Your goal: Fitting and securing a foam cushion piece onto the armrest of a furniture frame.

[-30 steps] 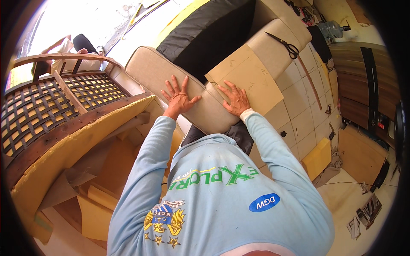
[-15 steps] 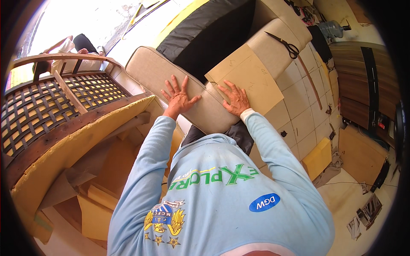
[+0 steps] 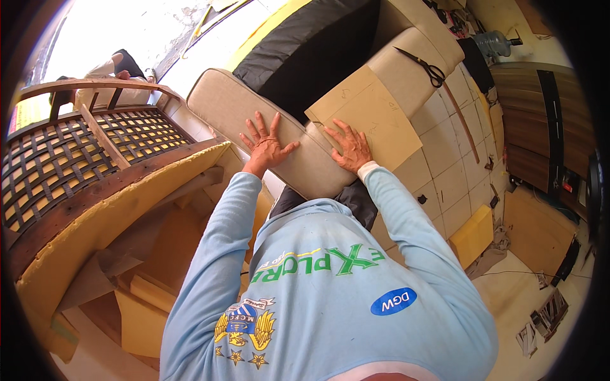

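My left hand (image 3: 267, 147) lies with fingers spread on a long beige upholstered cushion or armrest (image 3: 222, 98) in front of me. To its right, my right hand (image 3: 351, 148) rests open, its fingers stretched over the left edge of a tan cardboard sheet (image 3: 387, 127) and the beige padding. Handwritten marks show on the sheet. Farther off, black scissors (image 3: 427, 66) lie on another beige padded section (image 3: 406, 57). Between the padded parts is a black fabric piece (image 3: 298, 57). Neither hand grips anything.
At left stands a wooden frame with woven black straps (image 3: 70, 149) and yellow foam along its edge. A yellow foam block (image 3: 472, 236) and a brown board (image 3: 540, 222) lie at right. A large clear water bottle (image 3: 495, 43) is far right. Another person (image 3: 117, 82) is partly visible behind the frame.
My hands and the cardboard have stayed in place. Behind the wooden frame, the other person has shifted, with an arm no longer stretched out to the left.
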